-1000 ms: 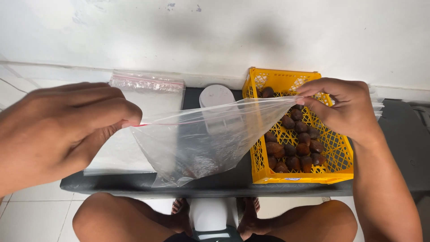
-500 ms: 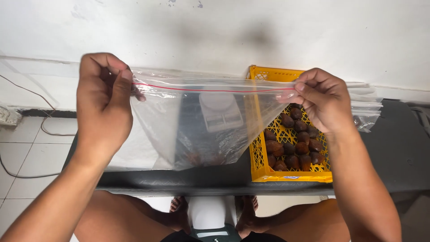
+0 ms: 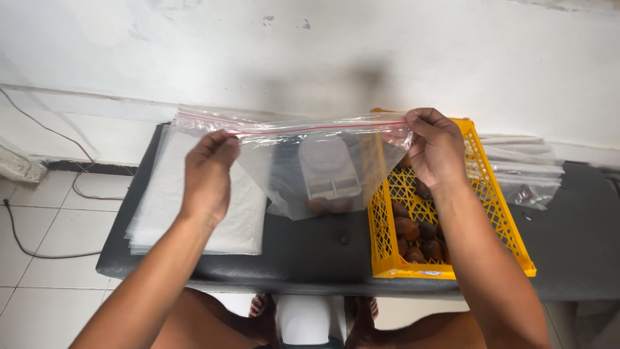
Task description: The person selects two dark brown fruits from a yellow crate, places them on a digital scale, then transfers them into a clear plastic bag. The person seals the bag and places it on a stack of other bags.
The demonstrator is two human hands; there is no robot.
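Note:
I hold a clear zip bag point(image 3: 310, 168) stretched in the air above a dark padded bench point(image 3: 323, 252). My left hand point(image 3: 208, 174) pinches the bag's red-lined top edge at its left end. My right hand point(image 3: 434, 147) pinches the same edge at its right end. A few brown round fruits lie at the bottom of the bag. Through the plastic a small white scale point(image 3: 328, 169) shows on the bench. To the right stands a yellow plastic crate point(image 3: 445, 220) with several brown fruits in it, under my right forearm.
A stack of clear empty bags point(image 3: 168, 207) lies on the bench's left part. More clear bags point(image 3: 526, 171) are piled at the right behind the crate. A white wall rises behind the bench. Cables point(image 3: 39, 194) run over the tiled floor at the left.
The bag has gone from hanging open to stretched flat between both hands. My hands now hold its top edge at both ends, lower and nearer the bench.

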